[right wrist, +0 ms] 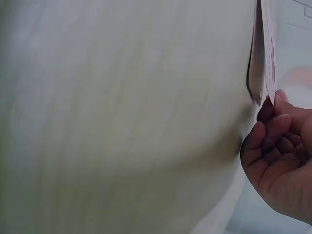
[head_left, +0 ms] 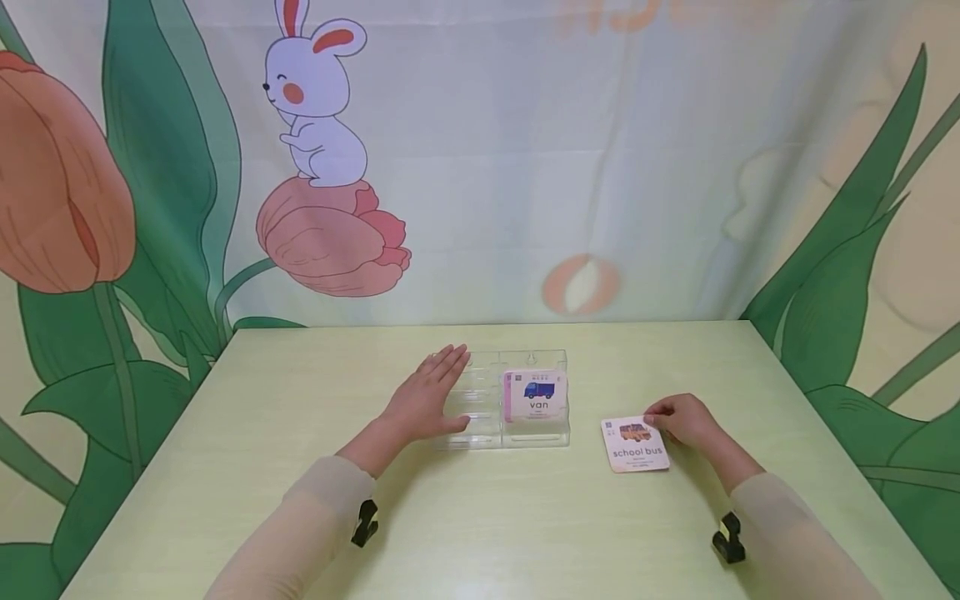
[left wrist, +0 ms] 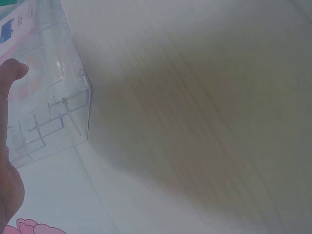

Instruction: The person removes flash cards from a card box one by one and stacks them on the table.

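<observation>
A clear plastic card holder [head_left: 468, 442] with two side-by-side sections lies at mid-table. In its right section rests a card printed "van" [head_left: 538, 396] with a blue truck, over another pink-edged card. My left hand [head_left: 427, 400] lies over the left section, fingers straight and thumb spread; in the left wrist view the thumb [left wrist: 12, 73] is over the holder. To the right, my right hand [head_left: 684, 419] pinches the top right corner of a "school bus" card [head_left: 637, 454]. The right wrist view shows this card [right wrist: 269, 48] edge-on between thumb and finger, with a dark edge beneath it.
The pale wooden table [head_left: 300, 358] ends at a backdrop cloth [head_left: 480, 208] printed with a rabbit, tulips and leaves. Black clips [head_left: 365, 523] are on both wrists.
</observation>
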Tool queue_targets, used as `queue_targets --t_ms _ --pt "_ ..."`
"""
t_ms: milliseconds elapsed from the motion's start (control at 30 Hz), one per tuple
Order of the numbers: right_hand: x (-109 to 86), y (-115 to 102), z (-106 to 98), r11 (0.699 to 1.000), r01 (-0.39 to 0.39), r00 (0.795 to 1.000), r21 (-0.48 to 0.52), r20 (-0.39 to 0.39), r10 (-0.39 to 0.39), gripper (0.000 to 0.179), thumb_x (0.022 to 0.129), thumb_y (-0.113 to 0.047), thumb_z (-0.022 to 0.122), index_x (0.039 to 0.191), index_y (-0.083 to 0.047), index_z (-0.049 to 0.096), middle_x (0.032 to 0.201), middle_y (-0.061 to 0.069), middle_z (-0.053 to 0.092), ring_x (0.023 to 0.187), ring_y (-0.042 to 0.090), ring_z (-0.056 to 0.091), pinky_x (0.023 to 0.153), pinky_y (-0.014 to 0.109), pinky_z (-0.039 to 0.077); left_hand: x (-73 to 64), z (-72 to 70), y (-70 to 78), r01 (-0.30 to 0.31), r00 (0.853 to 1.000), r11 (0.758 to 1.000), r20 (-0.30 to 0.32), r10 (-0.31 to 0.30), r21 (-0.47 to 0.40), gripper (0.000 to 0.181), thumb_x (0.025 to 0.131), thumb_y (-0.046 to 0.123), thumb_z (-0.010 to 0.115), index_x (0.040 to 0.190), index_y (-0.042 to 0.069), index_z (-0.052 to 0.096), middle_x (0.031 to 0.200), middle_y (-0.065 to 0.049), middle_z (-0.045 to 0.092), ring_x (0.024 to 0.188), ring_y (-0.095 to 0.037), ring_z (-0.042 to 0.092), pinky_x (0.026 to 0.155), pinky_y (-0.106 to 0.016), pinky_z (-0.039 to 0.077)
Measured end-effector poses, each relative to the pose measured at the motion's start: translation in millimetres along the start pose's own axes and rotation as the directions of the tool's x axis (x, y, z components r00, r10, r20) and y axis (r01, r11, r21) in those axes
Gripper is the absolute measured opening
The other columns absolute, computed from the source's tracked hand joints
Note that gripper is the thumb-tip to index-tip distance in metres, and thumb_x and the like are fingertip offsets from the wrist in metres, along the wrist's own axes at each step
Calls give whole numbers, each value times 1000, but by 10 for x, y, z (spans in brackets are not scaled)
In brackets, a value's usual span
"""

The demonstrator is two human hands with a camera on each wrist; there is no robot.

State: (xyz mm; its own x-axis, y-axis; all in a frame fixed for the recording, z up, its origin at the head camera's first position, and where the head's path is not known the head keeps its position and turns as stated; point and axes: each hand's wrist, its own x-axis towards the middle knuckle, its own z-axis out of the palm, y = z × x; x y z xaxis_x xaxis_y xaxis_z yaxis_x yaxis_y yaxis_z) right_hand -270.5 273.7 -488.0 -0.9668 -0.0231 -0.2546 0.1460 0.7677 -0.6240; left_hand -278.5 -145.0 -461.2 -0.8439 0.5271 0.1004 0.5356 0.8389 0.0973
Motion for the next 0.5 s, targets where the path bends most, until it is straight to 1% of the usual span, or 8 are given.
queue_targets --t_ms 133,333,500 --pt "10 23 36 1000 5 1000 -20 -1 -5 24 100 -9 63 115 9 70 89 11 65 64 13 49 59 24 43 -3 4 3 1 1000 1000 3 -1 -11 97 90 44 72 162 1 23 172 -15 23 160 -34 22 133 -47 21" --pt "21 10 60 997 46 999 -59 -15 -47 20 98 -7 65 109 9 71 90 14 66 65 14 51 59 24 43 5 13 -1 3 1000 1000 3 -3 -10 97 90 44 72 162 1 22 172 -15 23 160 -34 21 133 -47 21" --pt "25 -11 74 991 70 997 -113 -35 -74 17 97 -8 67 104 6 72 94 16 69 79 20 56 68 27 46 5 8 4 5 1000 1000 6 -5 -13 97 90 44 72 162 1 22 172 -15 23 160 -34 21 133 -47 21"
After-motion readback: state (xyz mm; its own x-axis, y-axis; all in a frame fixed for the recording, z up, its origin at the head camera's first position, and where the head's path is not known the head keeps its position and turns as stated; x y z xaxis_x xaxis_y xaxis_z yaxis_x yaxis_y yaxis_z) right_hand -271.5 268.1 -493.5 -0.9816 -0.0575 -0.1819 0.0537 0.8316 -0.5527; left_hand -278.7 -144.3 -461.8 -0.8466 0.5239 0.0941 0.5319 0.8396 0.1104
